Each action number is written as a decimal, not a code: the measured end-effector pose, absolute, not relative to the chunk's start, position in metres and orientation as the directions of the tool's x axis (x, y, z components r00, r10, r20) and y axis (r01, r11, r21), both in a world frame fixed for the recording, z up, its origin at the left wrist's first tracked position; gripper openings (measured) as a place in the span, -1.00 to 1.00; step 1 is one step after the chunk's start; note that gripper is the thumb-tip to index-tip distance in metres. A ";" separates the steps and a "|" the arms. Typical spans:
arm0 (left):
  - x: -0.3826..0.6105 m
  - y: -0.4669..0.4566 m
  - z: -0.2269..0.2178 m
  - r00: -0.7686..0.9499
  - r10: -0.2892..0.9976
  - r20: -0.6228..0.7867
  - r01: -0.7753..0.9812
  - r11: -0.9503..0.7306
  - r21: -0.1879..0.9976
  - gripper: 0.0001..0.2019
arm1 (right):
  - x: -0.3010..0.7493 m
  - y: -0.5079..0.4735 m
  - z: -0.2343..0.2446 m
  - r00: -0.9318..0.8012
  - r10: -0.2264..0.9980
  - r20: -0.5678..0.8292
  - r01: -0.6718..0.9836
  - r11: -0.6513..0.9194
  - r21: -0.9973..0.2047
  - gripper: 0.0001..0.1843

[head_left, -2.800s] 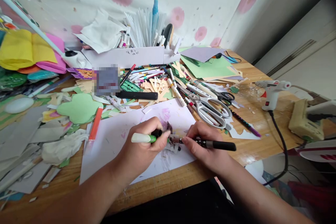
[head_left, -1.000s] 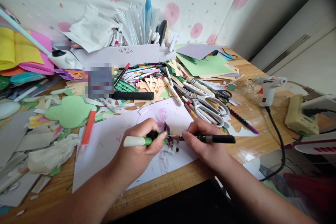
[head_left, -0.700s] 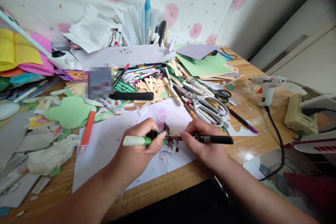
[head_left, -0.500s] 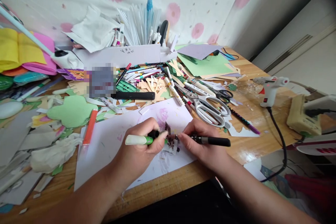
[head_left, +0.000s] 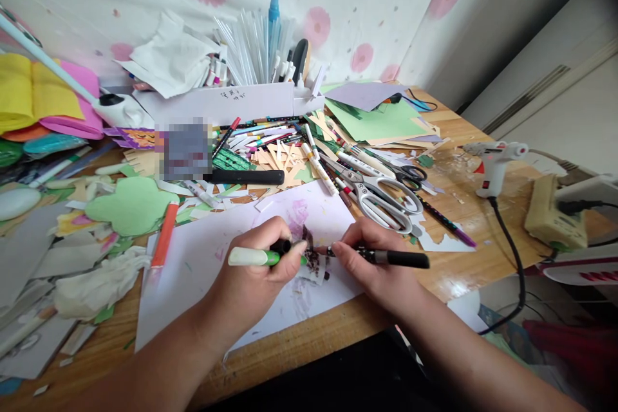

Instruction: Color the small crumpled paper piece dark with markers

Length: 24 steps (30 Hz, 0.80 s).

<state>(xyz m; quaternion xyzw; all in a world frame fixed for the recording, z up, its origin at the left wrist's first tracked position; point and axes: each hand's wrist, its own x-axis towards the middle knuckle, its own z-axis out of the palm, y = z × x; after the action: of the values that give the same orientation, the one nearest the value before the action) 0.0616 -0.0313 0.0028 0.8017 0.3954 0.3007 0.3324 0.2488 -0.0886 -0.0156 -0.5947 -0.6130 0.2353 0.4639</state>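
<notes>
Showing at ten o'clock from the small brown-speckled white piece (head_left: 313,266) a flat green scalloped paper cutout (head_left: 131,205). Holding at nine, in the left hand (head_left: 255,283) with fingers curled narrow, a white-and-green plastic marker (head_left: 248,257) and a short black cylinder (head_left: 280,246); cannot tell whether pinching the piece too. Seen between both hands, over a broad white paper sheet (head_left: 183,293). Gripping at three, in the right hand (head_left: 379,280) with bunched fingers, a slim black marker (head_left: 404,258), aimed at nine.
</notes>
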 end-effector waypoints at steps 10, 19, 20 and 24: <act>0.061 -0.031 0.002 0.509 0.833 0.216 0.431 -0.464 0.774 -0.73 | 0.251 -0.089 -0.017 0.189 0.941 0.281 0.512 0.150 -0.846 -0.76; 0.061 -0.032 0.003 0.511 0.836 0.198 0.442 -0.454 0.774 -0.74 | 0.252 -0.094 -0.015 0.190 0.952 0.239 0.466 0.127 -0.875 -0.76; 0.061 -0.032 0.003 0.512 0.836 0.198 0.443 -0.454 0.773 -0.74 | 0.252 -0.094 -0.015 0.181 0.955 0.234 0.465 0.126 -0.876 -0.76; 0.062 -0.031 0.002 0.515 0.834 0.196 0.440 -0.454 0.775 -0.74 | 0.252 -0.095 -0.015 0.193 0.955 0.226 0.455 0.117 -0.883 -0.76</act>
<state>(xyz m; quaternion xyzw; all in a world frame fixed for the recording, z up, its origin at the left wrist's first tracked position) 0.0617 -0.0314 0.0023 0.8016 0.3973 0.2906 0.3392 0.2522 -0.0946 -0.0151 -0.6099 -0.5781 0.2636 0.4736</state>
